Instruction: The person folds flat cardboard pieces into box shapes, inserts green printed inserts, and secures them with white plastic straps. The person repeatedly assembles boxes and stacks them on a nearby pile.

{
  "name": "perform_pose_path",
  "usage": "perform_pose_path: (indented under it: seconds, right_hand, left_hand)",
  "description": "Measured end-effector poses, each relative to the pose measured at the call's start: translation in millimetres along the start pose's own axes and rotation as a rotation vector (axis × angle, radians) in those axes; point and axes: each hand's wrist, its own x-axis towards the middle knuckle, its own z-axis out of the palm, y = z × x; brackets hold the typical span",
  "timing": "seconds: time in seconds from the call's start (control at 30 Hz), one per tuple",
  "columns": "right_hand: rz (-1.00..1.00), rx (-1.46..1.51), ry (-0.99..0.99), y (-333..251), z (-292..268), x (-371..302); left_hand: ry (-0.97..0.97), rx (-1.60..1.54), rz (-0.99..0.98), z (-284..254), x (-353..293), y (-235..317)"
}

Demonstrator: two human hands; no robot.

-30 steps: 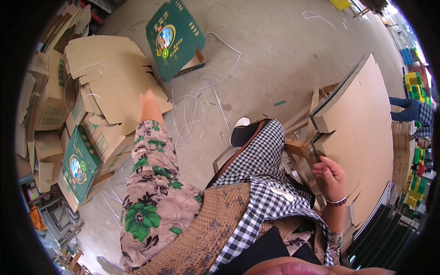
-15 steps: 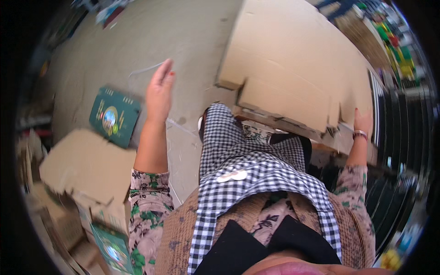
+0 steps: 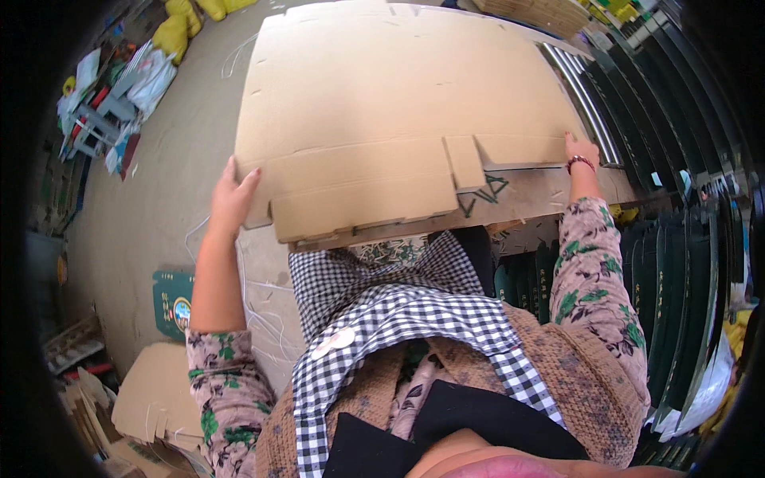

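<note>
A broad flat sheet of brown cardboard (image 3: 398,88) with slots and flaps along its near side lies in front of me. At its left edge is my left hand (image 3: 233,195), thumb over the top and fingers along the side. My right hand (image 3: 582,151), with a beaded bracelet at the wrist, grips the near right corner; part of its fingers are hidden. Beneath the sheet shows the edge of a wooden table (image 3: 351,237), close to my checked apron (image 3: 398,299).
Dark green panels (image 3: 661,271) stand in rows at my right, beside metal rollers (image 3: 586,95). A green printed box piece (image 3: 171,303) and brown cardboard (image 3: 151,394) are low on the left. White straps (image 3: 263,319) trail over the floor. Yellow sacks (image 3: 177,36) stand far left.
My left hand has come from the air beside the sheet to its left edge. My right hand stays at the right corner. The view has swung, and the sheet now sits squarely before me.
</note>
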Motion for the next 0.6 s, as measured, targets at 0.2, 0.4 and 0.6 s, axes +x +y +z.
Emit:
perform_pose_path:
  seconds: [0.2,0.4,0.6]
  right_hand:
    - [-0.01,0.207,-0.075,30,0,47]
    - [-0.215,0.164,0.018,41,27,65]
    - [-0.276,0.777,0.178,109,11,112]
  left_hand:
    - [-0.047,-0.275,-0.181,-16,-3,2]
    - [0.022,-0.373,-0.238,-40,-13,21]
    - [-0.18,-0.578,-0.476,-72,14,25]
